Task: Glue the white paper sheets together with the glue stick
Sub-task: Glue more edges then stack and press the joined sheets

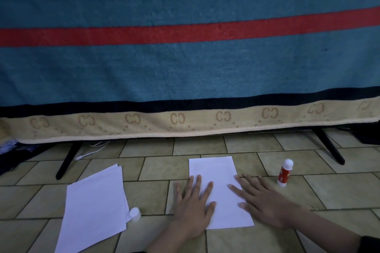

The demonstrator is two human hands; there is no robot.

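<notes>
Both hands, left (pixel 193 207) and right (pixel 265 201), press flat, fingers spread and gripping nothing, on smooth white paper (pixel 221 189).

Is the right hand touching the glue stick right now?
Apart. The head view shows bare floor tile between the right hand and the upright glue stick.

1. Right of our right hand (pixel 265 201), the upright glue stick (pixel 285 172) blocks a sideways sweep.
2. Left of our left hand (pixel 194 205), bare floor (pixel 150 193), then a cap (pixel 135 213) touching the paper stack (pixel 94 207).
3. Ahead, a blanket (pixel 185 72) walls us off.
</notes>
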